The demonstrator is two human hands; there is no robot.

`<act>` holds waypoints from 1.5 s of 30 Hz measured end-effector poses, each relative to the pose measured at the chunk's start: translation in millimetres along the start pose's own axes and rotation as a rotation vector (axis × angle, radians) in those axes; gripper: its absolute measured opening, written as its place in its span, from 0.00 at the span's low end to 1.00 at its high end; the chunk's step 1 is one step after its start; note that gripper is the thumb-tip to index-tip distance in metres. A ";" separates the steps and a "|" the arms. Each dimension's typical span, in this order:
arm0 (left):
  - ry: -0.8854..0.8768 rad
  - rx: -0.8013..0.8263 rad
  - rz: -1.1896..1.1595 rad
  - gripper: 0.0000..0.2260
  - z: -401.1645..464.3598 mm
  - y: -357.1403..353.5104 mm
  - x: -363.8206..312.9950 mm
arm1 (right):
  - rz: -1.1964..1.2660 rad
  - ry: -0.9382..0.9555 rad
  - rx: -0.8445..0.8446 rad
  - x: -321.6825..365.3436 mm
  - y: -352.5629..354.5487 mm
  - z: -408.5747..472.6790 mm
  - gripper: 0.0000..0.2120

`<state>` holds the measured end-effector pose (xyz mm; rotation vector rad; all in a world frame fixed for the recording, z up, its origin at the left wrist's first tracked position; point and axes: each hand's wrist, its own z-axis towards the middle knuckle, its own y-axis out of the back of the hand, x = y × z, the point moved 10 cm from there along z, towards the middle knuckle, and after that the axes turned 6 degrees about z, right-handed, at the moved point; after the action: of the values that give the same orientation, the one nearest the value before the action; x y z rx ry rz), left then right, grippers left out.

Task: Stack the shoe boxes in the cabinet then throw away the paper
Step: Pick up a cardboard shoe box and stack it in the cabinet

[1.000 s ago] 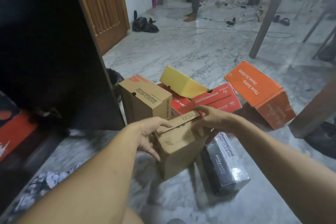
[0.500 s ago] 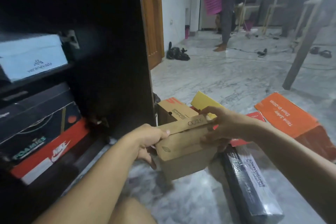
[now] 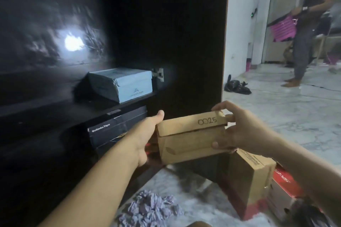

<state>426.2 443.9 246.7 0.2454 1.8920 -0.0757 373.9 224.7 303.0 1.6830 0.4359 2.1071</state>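
Both hands clamp the brown cardboard shoe box marked 0025 (image 3: 191, 137), left hand (image 3: 145, 134) at one end, right hand (image 3: 239, 131) at the other; it hangs before the dark cabinet (image 3: 166, 33); crumpled grey paper (image 3: 151, 208) lies on the marble floor (image 3: 276, 116).

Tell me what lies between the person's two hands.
In the head view, the brown cardboard shoe box marked 0025 spans the gap: the left hand holds its left end, the right hand grips its right end.
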 end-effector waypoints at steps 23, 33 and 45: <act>-0.531 -0.151 -0.115 0.15 15.2 78.1 -135.6 | 0.490 0.225 -0.171 96.2 -15.4 127.6 0.24; -0.540 -0.301 0.054 0.29 63.9 122.3 -187.4 | 0.487 0.169 -0.157 114.0 -47.6 235.9 0.24; -0.775 -0.970 0.475 0.14 99.5 181.3 -238.6 | 0.254 0.221 -0.512 104.7 -61.3 322.0 0.17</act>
<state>630.1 572.0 451.0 -0.0239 0.9014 0.9185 675.1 326.8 434.2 1.2658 -0.2602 2.3339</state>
